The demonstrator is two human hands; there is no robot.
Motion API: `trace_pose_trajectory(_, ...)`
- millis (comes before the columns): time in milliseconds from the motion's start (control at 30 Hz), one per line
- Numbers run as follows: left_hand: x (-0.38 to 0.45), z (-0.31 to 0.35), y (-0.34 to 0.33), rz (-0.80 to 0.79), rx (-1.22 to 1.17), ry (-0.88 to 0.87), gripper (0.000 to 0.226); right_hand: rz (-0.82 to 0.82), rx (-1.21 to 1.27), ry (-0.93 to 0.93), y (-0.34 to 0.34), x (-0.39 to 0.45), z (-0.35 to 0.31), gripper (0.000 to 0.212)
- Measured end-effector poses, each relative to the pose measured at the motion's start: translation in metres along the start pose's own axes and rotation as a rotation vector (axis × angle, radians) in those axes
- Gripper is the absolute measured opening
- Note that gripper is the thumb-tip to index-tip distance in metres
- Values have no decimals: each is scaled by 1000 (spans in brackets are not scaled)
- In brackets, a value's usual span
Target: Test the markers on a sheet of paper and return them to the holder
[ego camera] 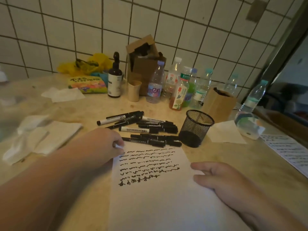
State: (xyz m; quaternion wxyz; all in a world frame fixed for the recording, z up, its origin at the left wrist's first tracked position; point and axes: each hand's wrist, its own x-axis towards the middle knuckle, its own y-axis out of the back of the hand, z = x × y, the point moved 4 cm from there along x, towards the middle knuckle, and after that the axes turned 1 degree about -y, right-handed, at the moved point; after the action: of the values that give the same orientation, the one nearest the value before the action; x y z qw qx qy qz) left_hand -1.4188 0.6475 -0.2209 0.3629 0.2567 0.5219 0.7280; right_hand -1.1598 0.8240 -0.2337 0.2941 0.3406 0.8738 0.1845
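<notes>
Your left hand [108, 144] pinches a marker at the sheet [158, 189], right hand [221, 177] flat on it; next, drop it into the empty holder [196, 127] beyond.

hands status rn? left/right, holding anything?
Left hand: fingers curled, pinching the top-left corner of the sheet of paper.
Right hand: open, fingers resting flat on the sheet's right edge.

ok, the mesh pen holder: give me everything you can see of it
The pen holder is a round black wire-mesh cup with a solid rim and a dark base. It looks empty and stands tilted on the tabletop, right of the loose markers, past the paper's far right corner. Neither hand touches it. Whether the nearest marker ends touch it is unclear.
</notes>
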Motion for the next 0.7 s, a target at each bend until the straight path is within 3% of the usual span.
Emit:
trace_pose_trajectory(100, 4, -2, -2, 33, 22, 21, 33, 42, -159, 88, -3, 12, -6, 70)
trace_pose_trajectory(233, 3, -1, -4, 20, -11, 12, 24, 167, -418, 150, -7, 15, -15, 67)
trace_pose_trajectory(333, 3, 3, -6, 19, 36, -3, 22, 221, -665, 192, -12, 12, -28, 53)
trace_pose_trajectory(400, 4, 4, -7, 32, 63, -10, 25, 296, -840, 327, -14, 15, -47, 40)
trace_pose_trajectory(533, 5, 3, -8, 23, 45, 3, 29, 213, -705, 614, -38, 38, -90, 19)
trace_pose_trajectory(700, 2, 0, -1, 35, 33, 4, 25, 206, -739, 663, -70, 70, -116, 21)
